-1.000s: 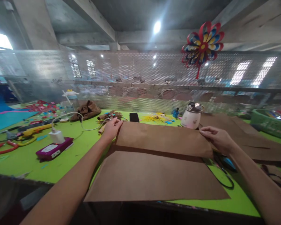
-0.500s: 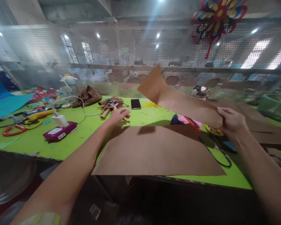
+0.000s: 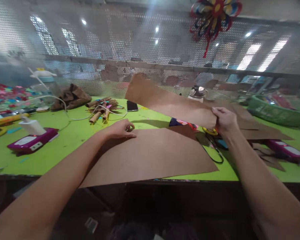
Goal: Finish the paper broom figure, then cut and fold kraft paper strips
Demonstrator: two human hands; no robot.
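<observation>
A strip of brown kraft paper is raised over the table, its far end bent upward to the left. My right hand pinches its right end between thumb and fingers. Below it, a large brown kraft paper sheet lies along the table's front edge, its near side reaching that edge. My left hand is at the sheet's upper left edge, fingers loosely curled and thumb apart from them, gripping nothing that I can see. Scissors with yellow handles lie partly hidden beneath the strip.
On the green table are a purple power strip with a white charger, a bundle of rolled paper tubes, a phone and a brown cloth. At right are more brown paper and a green basket.
My left hand has come nearer, onto the sheet's upper left edge, and the sheet has turned slightly. The strip in my right hand has flattened somewhat. My view has swung right.
</observation>
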